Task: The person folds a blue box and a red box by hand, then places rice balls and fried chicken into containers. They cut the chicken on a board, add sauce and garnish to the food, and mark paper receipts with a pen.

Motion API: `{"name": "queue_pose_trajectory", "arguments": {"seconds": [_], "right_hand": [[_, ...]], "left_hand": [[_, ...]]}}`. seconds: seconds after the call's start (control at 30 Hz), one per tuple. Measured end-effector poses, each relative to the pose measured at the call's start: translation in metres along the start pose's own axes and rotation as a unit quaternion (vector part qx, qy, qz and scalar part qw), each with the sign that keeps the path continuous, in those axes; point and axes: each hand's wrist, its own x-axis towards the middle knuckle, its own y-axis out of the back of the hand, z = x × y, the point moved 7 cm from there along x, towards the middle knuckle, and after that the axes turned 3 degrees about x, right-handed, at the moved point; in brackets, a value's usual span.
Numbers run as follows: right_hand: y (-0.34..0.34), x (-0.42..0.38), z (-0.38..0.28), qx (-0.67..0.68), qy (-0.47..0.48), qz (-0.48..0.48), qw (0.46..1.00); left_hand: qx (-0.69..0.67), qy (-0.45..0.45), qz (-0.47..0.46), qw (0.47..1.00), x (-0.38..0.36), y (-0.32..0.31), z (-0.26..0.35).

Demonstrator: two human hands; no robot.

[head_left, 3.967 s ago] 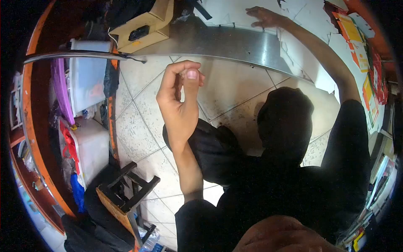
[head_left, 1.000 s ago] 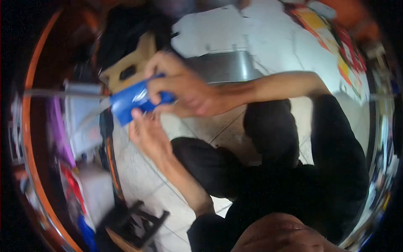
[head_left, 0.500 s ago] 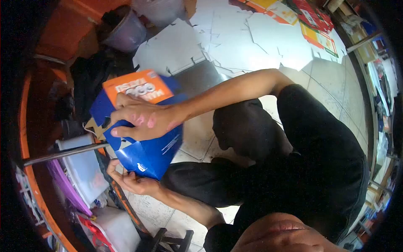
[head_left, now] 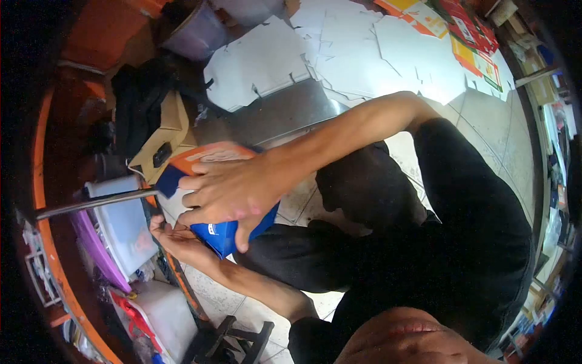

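A glossy blue cardboard box (head_left: 223, 236) with an orange printed panel (head_left: 221, 151) is held in front of my bent knee. My right hand (head_left: 227, 191) grips it from above, with its fingers over the far side and the thumb down near the lower corner. My left hand (head_left: 185, 242) is palm up under the box's lower end, its fingers curled at the edge and partly hidden. A dark blue flap (head_left: 170, 181) sticks out past my right fingertips. My right hand and forearm cover much of the box.
White cut cardboard sheets (head_left: 260, 60) lie beyond a dark metal surface (head_left: 276, 112). Orange and red printed cartons (head_left: 467, 30) are at the far right. A brown open carton (head_left: 162, 142), a metal rail (head_left: 97, 203) and plastic tubs (head_left: 124, 224) line the left. A dark stool (head_left: 239, 340) stands below.
My right hand has slid down over the box, its thumb now at the lower corner. The box has tilted, so the orange panel looks narrower. The whole view has shifted slightly.
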Motion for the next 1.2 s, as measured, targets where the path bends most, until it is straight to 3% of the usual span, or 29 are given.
{"name": "queue_pose_trajectory", "arguments": {"seconds": [0.07, 0.1, 0.17, 0.2, 0.23, 0.27, 0.3, 0.33, 0.37, 0.4, 0.43, 0.47, 0.53, 0.57, 0.6, 0.63, 0.7, 0.87, 0.97, 1.0, 1.03, 1.13, 1.2], "right_hand": [[0.005, 0.008, -0.005, -0.019, -0.012, -0.047, 0.999], [0.014, 0.011, -0.005, -0.02, -0.024, -0.008, 0.999], [0.039, 0.014, 0.005, -0.021, -0.083, 0.09, 0.992], [0.064, 0.011, 0.008, 0.03, -0.148, 0.151, 0.977], [0.066, 0.005, 0.026, 0.073, -0.189, 0.192, 0.96], [0.065, 0.0, 0.045, 0.117, -0.227, 0.231, 0.939], [0.056, -0.004, 0.064, 0.173, -0.317, 0.199, 0.911], [0.046, -0.012, 0.075, 0.23, -0.405, 0.161, 0.87], [0.04, -0.015, 0.079, 0.309, -0.433, 0.168, 0.83], [0.034, -0.016, 0.081, 0.385, -0.457, 0.165, 0.785], [0.031, -0.021, 0.092, 0.344, -0.505, 0.142, 0.779], [0.025, -0.026, 0.099, 0.303, -0.548, 0.115, 0.772], [0.044, -0.012, 0.078, 0.287, -0.428, 0.214, 0.83], [0.06, -0.01, 0.068, 0.122, -0.329, 0.247, 0.903], [0.07, -0.006, 0.052, -0.048, -0.214, 0.282, 0.934], [0.07, 0.002, 0.042, -0.029, -0.201, 0.277, 0.939], [0.055, 0.028, -0.02, 0.072, 0.038, 0.043, 0.996], [0.054, 0.03, -0.044, 0.069, 0.021, 0.081, 0.994], [0.067, 0.023, -0.038, 0.052, -0.002, 0.145, 0.988], [0.067, 0.025, -0.037, 0.048, 0.005, 0.146, 0.988], [0.075, 0.021, -0.027, 0.198, 0.0, 0.248, 0.948], [0.085, 0.012, -0.004, 0.407, -0.039, 0.339, 0.847], [0.079, 0.01, 0.013, 0.385, -0.081, 0.316, 0.863]], "left_hand": [[0.033, 0.022, -0.002, 0.999, 0.019, 0.044, -0.002], [0.058, 0.036, -0.074, 0.995, 0.017, 0.043, 0.009], [0.013, 0.087, 0.043, 0.995, 0.0, 0.048, 0.023], [0.014, 0.081, 0.047, 0.996, 0.005, 0.068, 0.017], [-0.194, 0.017, -0.201, 0.96, 0.01, 0.073, 0.017], [-0.287, -0.076, -0.325, 0.898, 0.002, 0.061, 0.04], [-0.376, -0.136, -0.458, 0.794, -0.012, 0.055, 0.059], [-0.359, -0.13, -0.429, 0.819, -0.016, 0.063, 0.059], [-0.34, -0.123, -0.401, 0.842, -0.021, 0.071, 0.059], [-0.162, -0.279, -0.167, 0.932, -0.028, 0.081, 0.066], [0.072, -0.295, 0.121, 0.945, -0.044, 0.094, 0.068], [0.04, -0.213, 0.132, 0.967, -0.039, 0.07, 0.077], [-0.038, -0.046, 0.161, 0.985, -0.035, 0.021, 0.092], [-0.052, -0.05, 0.127, 0.989, -0.027, 0.008, 0.094], [-0.068, -0.052, 0.09, 0.992, -0.021, -0.002, 0.094], [-0.067, -0.048, 0.118, 0.99, -0.019, -0.009, 0.096], [-0.071, -0.048, 0.131, 0.988, -0.019, -0.02, 0.1], [-0.117, -0.022, 0.162, 0.98, -0.03, -0.042, 0.099], [-0.19, -0.116, 0.079, 0.972, -0.026, -0.057, 0.109], [-0.25, -0.13, -0.037, 0.959, -0.025, -0.061, 0.108], [-0.242, -0.158, -0.058, 0.956, -0.028, -0.062, 0.106], [-0.2, -0.214, -0.077, 0.953, -0.035, -0.064, 0.1], [-0.06, -0.178, -0.003, 0.982, -0.037, -0.059, 0.088]]}}
